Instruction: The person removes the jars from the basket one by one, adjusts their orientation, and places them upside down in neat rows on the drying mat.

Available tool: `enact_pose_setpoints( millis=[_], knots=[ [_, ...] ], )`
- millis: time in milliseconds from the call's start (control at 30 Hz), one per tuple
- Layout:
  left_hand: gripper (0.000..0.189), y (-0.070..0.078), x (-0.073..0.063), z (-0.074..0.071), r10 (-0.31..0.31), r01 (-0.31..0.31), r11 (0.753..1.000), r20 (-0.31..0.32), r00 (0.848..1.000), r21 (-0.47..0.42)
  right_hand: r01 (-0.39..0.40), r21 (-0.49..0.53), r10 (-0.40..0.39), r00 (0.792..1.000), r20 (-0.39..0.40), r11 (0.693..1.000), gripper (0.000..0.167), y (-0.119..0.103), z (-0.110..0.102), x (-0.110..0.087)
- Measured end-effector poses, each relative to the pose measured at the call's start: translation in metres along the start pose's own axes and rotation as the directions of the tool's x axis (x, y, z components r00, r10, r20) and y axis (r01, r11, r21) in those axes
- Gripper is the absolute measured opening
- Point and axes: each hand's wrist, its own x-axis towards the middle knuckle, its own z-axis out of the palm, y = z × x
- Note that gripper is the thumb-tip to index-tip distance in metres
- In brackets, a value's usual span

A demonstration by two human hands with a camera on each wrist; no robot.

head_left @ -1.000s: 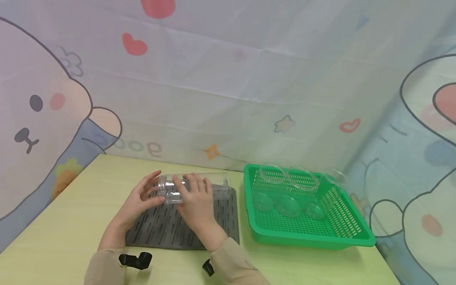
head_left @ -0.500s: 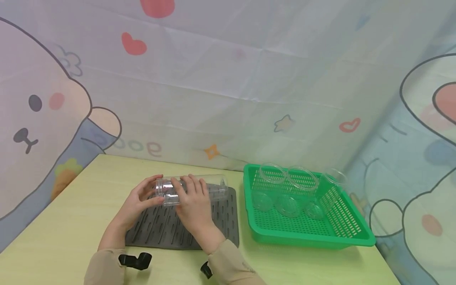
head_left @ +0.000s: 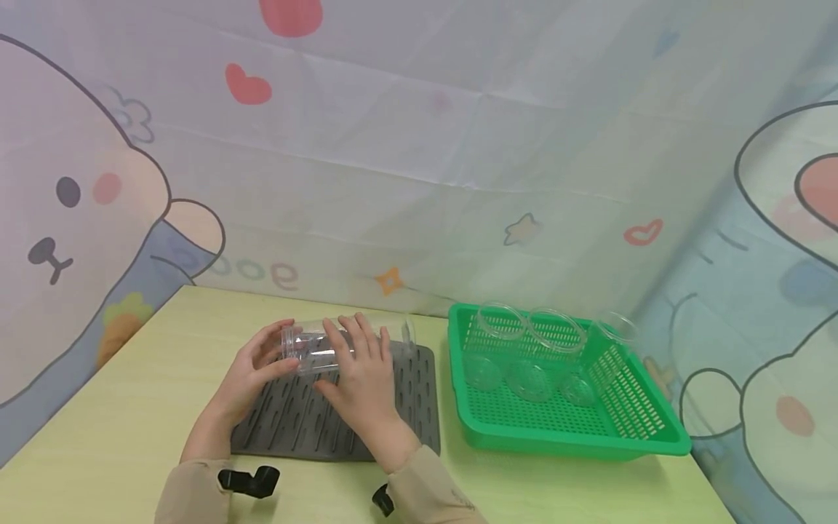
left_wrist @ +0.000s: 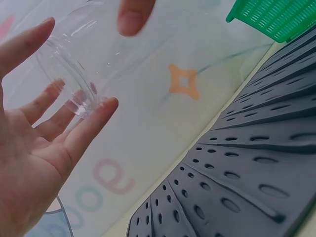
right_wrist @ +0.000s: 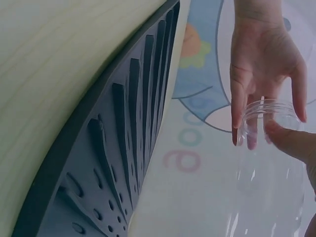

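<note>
A clear, see-through jar (head_left: 314, 348) lies on its side in the air over the grey mat, its ridged neck pointing left. My left hand (head_left: 245, 372) holds the neck, with thumb and fingers spread around the rim. My right hand (head_left: 365, 382) lies over the middle of the jar, fingers bent across its top and far side. In the head view the right thumb points out below the jar. The right wrist view shows the jar's body (right_wrist: 269, 197) running from the neck toward the camera, and the left palm behind the rim.
A dark grey ribbed draining mat (head_left: 301, 426) lies on the pale table (head_left: 118, 437) under the hands. To its right stands a green slotted basket (head_left: 563, 440) with three clear round containers (head_left: 530, 380). A printed cloth (head_left: 419, 145) hangs behind the table.
The jar has shifted slightly left along with the left hand. The right thumb has come away from the jar's near side, and the right fingers have spread and slid along the body.
</note>
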Motion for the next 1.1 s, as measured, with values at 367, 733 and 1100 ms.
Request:
enact_pose_setpoints(
  millis=[367,733,1100],
  knots=[
    [0.057,-0.004,0.001,-0.003,0.073,-0.088,0.981,-0.091,0.993,-0.175,-0.350,0.493,0.463,0.877,-0.125,0.796,0.112,0.016,0.004,0.000],
    [0.056,-0.008,0.001,-0.005,0.089,-0.117,0.962,-0.122,0.989,-0.248,-0.498,0.865,0.726,0.618,0.303,0.063,0.127,0.023,0.005,0.001],
    [0.055,-0.010,0.000,-0.002,0.110,-0.132,0.954,-0.096,0.989,-0.268,-0.402,0.789,0.550,0.568,0.612,-0.464,0.097,0.018,0.017,-0.006]
  ],
)
